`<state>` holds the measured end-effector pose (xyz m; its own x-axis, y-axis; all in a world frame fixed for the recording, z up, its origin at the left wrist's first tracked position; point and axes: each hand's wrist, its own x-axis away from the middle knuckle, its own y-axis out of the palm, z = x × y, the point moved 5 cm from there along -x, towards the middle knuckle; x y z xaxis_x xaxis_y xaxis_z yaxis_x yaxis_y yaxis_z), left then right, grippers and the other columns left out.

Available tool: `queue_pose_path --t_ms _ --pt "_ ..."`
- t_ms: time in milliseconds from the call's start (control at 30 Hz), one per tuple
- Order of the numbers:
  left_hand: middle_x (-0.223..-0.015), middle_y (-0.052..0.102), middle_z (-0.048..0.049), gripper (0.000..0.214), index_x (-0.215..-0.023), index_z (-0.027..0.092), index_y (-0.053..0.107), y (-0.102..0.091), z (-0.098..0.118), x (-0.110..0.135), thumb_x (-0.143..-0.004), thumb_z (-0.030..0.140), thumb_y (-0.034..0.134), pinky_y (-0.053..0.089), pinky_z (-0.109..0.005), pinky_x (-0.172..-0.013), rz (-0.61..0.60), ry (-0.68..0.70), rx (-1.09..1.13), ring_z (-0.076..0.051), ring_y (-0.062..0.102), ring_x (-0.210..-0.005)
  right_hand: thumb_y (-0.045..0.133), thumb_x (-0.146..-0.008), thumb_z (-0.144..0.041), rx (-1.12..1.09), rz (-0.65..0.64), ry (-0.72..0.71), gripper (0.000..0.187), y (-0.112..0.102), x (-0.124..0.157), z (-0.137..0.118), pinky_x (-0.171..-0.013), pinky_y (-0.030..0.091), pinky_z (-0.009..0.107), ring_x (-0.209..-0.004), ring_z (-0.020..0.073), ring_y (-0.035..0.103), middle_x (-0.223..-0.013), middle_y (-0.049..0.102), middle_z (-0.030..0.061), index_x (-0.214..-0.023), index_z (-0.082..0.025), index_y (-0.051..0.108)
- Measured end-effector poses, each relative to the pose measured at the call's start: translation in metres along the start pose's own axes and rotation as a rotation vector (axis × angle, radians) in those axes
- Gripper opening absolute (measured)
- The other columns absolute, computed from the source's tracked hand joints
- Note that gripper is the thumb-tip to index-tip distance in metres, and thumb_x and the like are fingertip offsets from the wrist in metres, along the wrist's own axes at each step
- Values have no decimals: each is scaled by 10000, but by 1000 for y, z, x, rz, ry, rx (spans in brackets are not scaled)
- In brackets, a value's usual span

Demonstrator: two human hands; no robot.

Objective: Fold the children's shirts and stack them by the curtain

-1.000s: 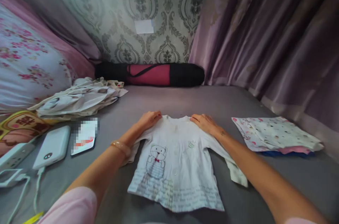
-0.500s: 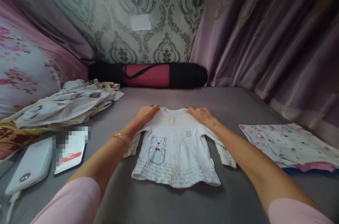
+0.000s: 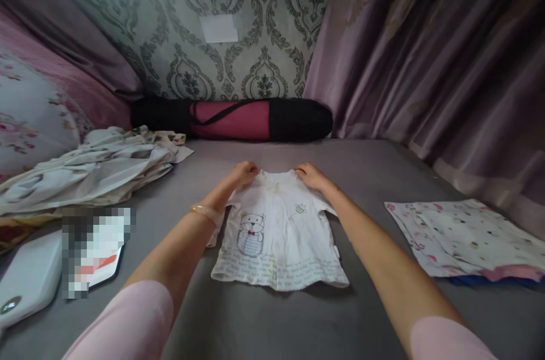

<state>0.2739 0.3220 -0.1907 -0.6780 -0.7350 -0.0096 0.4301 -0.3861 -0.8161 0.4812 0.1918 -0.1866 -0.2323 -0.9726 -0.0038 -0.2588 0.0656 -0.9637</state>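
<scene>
A small white baby shirt [image 3: 279, 235] lies front up on the grey sheet, its collar away from me. A bear is printed on one side of its chest, a bee on the other, and rows of lettering run along the hem. My left hand [image 3: 246, 172] grips the shoulder left of the collar, fingers closed on the cloth. At the opposite shoulder, my right hand [image 3: 310, 174] is closed on the fabric too. My forearms partly cover both sleeves. A bangle [image 3: 204, 212] circles my left wrist.
Crumpled pale clothes [image 3: 106, 164] lie at the left, near a white power bank [image 3: 32, 275] and a blurred phone-like item [image 3: 96, 255]. Folded printed clothes [image 3: 472, 235] sit at the right. A black and red roll bag [image 3: 232, 120] lies along the wall [image 3: 259, 19].
Both hands have moved slightly closer together and their fingers have curled in at the shirt's shoulders. The shirt's upper part looks narrower, with its sleeves drawn inward. The view has shifted slightly.
</scene>
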Motion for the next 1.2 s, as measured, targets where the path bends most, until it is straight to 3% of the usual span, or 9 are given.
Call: queue_pose_path --t_ms 300,500,767,967,1100,1200 --pt "-942 686 -128 271 -980 143 666 18 5 4 -893 317 477 430 -332 -792 154 -66 -160 -234 606 -892 396 -974 -302 12 123 165 288 13 -1 -6 -842 373 314 -1050 243 559 -1132 639 131 -1073 -168 631" --pt "-1003 648 -138 277 -1035 167 625 19 10 17 -936 326 421 382 -360 -860 268 -63 -257 -255 574 -994 369 -987 -318 82 252 172 278 19 10 -10 -864 335 343 -1039 253 533 -1120 616 130 -1052 -171 596" --pt "-1003 644 -109 273 -1040 202 617 15 1 14 -939 363 420 370 -355 -841 212 -58 -271 -256 571 -991 399 -982 -310 44 307 142 223 20 9 -4 -810 316 326 -988 232 535 -1076 629 92 -1024 -188 581" --pt "-1061 629 -132 306 -1051 188 592 18 0 17 -941 393 393 365 -397 -864 286 -122 -368 -290 548 -1030 427 -972 -288 43 361 111 173 23 9 -3 -778 308 317 -959 221 525 -1028 619 70 -1029 -216 573" --pt "-1118 605 -190 356 -1092 131 558 25 4 16 -952 373 337 354 -438 -911 285 -138 -444 -317 531 -1074 424 -974 -313 63 326 150 201 24 7 -4 -798 329 334 -984 234 526 -1053 607 84 -1040 -223 592" --pt "-1153 591 -211 363 -1098 111 554 21 2 10 -935 371 359 345 -462 -942 217 -138 -320 -331 513 -1119 410 -976 -303 24 228 162 242 20 3 -4 -852 358 356 -1062 257 523 -1125 603 113 -1090 -209 602"
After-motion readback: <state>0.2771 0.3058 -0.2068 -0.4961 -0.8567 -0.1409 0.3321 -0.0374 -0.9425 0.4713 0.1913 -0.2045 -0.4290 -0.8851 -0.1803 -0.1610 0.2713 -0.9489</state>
